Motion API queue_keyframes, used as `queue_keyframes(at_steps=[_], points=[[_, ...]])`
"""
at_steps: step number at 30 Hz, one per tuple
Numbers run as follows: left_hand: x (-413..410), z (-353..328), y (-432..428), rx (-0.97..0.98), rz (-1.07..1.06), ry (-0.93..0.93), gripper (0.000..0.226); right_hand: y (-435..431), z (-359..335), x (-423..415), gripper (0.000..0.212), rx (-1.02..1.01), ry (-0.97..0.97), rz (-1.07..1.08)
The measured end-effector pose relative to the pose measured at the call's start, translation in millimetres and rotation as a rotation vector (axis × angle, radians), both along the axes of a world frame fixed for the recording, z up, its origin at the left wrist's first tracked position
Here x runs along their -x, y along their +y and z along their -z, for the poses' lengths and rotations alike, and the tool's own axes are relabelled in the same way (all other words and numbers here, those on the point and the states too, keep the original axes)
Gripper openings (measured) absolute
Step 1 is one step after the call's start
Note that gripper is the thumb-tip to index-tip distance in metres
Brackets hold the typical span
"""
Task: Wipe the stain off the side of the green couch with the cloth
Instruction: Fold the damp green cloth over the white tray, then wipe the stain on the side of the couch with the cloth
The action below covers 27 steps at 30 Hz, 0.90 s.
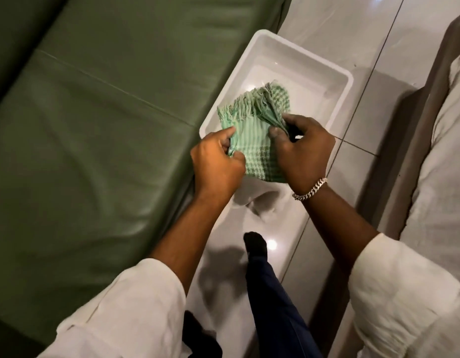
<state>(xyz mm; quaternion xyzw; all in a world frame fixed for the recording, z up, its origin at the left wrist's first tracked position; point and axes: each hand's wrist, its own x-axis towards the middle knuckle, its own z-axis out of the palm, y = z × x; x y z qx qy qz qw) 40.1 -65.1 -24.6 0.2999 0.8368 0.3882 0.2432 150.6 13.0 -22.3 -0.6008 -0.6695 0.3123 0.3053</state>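
Above white rectangular tub point(334, 112), fringed waffle-weave cloth point(259, 151).

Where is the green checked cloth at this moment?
The green checked cloth is at the centre of the head view, held between the left hand and right hand, above the white plastic tub beside the green couch.

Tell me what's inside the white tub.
The white tub shows only a bare, shiny bottom. The cloth, held by the left hand and right hand, covers its near end.
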Motion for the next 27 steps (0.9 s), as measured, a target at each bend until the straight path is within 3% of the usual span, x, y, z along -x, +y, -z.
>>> queue_keyframes(at_steps=[5, 9, 13, 19, 24, 27], points=[[-1, -10, -100, -0.035, 0.105, 0.019, 0.050, -102, -4, -13, 0.025, 0.040, 0.088, 0.042], [-4, 14, -182, -0.002, 0.158, 0.056, 0.050, -186, 31, -22, 0.022, 0.128, 0.112, 0.064], [-11, 61, -269, 0.066, 0.288, 0.133, 0.048, -270, 96, -33, 0.013, 0.223, 0.083, 0.058], [-19, 169, -389, 0.286, 0.283, 0.189, 0.043, -392, 228, -26, 0.007, 0.407, 0.173, 0.040], [-9, 234, -443, 0.462, 0.288, 0.296, 0.047, -462, 316, -5, 0.019, 0.625, 0.243, 0.087], [-1, 258, -459, 0.552, 0.364, 0.394, 0.050, -485, 351, 13, 0.015, 0.728, 0.310, 0.083]])
